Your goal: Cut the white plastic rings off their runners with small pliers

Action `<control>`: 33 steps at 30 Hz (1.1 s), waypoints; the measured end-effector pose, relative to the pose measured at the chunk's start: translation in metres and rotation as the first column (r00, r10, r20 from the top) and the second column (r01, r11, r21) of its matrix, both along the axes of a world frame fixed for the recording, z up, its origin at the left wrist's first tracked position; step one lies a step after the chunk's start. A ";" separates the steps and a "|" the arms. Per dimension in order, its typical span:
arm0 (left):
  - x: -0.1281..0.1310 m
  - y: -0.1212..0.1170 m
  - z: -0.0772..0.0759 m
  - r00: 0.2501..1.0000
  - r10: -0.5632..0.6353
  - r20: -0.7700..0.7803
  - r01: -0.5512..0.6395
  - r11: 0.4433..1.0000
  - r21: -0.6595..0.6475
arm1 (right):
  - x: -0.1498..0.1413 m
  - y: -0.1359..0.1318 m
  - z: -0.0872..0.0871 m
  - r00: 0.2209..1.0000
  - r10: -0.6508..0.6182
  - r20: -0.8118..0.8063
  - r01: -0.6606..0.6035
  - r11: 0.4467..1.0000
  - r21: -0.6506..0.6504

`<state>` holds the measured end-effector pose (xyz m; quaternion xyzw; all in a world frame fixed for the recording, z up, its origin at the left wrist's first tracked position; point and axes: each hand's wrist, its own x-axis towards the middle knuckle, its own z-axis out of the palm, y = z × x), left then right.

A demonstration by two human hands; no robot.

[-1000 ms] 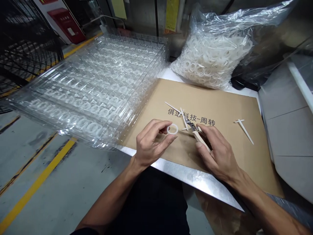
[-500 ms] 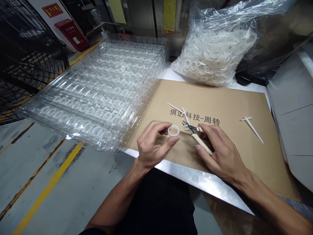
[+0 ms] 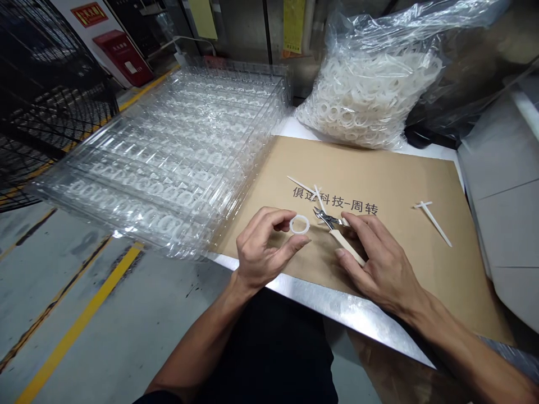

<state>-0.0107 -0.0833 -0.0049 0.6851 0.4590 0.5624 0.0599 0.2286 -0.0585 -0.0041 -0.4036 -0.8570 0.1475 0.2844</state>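
1. the left hand (image 3: pixel 263 249) is partly curled, with thumb and index finger set apart in a loose c. it has hold of a white ring (image 3: pixel 300 233) by its left edge at the index fingertip; the thumb tip lies just below the ring, with what looks like a small gap.
2. the right hand (image 3: pixel 383 264) is half closed round the pale handles of a pair of cutters (image 3: pixel 343 241), thumb on the near handle and index finger on the far one. the cutter tips look slightly parted, point left, and stand just beside the ring without touching it.
3. both hands are above a cardboard sheet (image 3: pixel 404 179) on the table (image 3: pixel 345 307). thin white sticks (image 3: pixel 300 186) lie across its printed characters, and a t-shaped white piece (image 3: pixel 436 225) lies well to the right.
4. hidden: the left hand's other fingers are mostly behind its index finger, so how they meet the ring cannot be told. the right palm covers the handle ends. the cutters overlap some of the sticks, making those hard to count.
5. glare blurs the contents of the clear trays (image 3: pixel 166 163) on the left. the bag of rings (image 3: pixel 366 101) is creased and shiny. the pale bin (image 3: pixel 505 224) is cut off at the right edge.
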 end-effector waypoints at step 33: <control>-0.002 -0.033 0.023 0.965 -0.187 0.186 0.200 0.978 -0.056 | 0.017 0.011 -0.014 0.996 -0.069 0.054 0.067 0.997 0.044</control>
